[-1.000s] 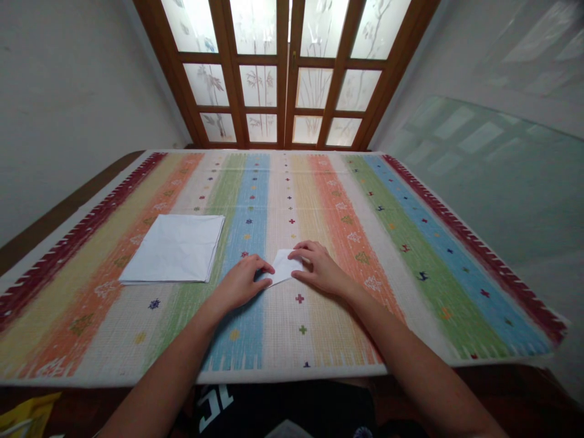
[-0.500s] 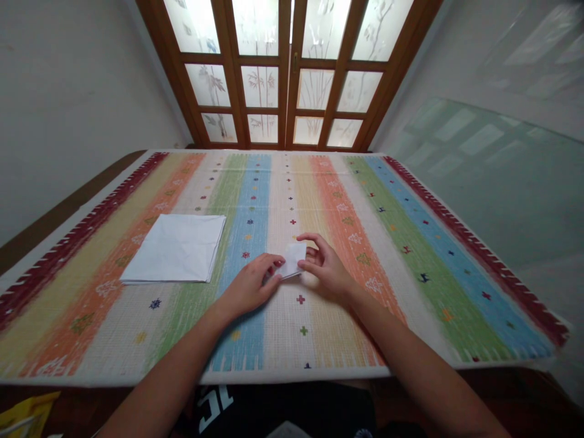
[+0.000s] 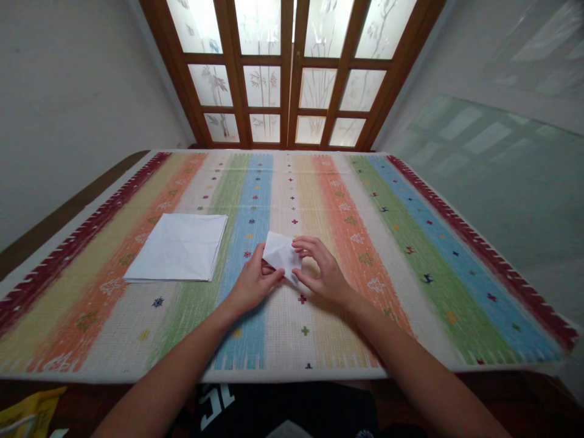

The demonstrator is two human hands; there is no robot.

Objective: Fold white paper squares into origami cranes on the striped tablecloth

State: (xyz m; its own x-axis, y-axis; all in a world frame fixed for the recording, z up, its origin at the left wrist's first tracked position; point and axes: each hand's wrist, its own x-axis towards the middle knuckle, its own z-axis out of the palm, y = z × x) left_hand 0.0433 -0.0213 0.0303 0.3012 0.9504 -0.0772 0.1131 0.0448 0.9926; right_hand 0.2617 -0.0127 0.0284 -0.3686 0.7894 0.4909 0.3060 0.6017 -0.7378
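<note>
A small piece of folded white paper (image 3: 279, 250) is held tilted above the striped tablecloth, near the middle of the table. My left hand (image 3: 255, 280) grips its left side, thumb on the near face and fingers behind. At the paper's right edge, my right hand (image 3: 322, 271) has its thumb and curled fingertips against it, with a gap showing inside the curve of the fingers. A stack of white paper sheets (image 3: 177, 248) lies flat to the left of my left hand, apart from it.
The striped tablecloth (image 3: 365, 328) covers the table up to its near edge. Wooden doors with frosted panes (image 3: 311, 88) stand beyond the far edge. A greenish glass panel (image 3: 497, 164) is at the right wall. Something yellow (image 3: 34, 410) lies below the table at lower left.
The folded paper has been turned and lifted to a tilt, so a larger face with a pointed corner shows. My left fingers have moved behind it. The stack has stayed put.
</note>
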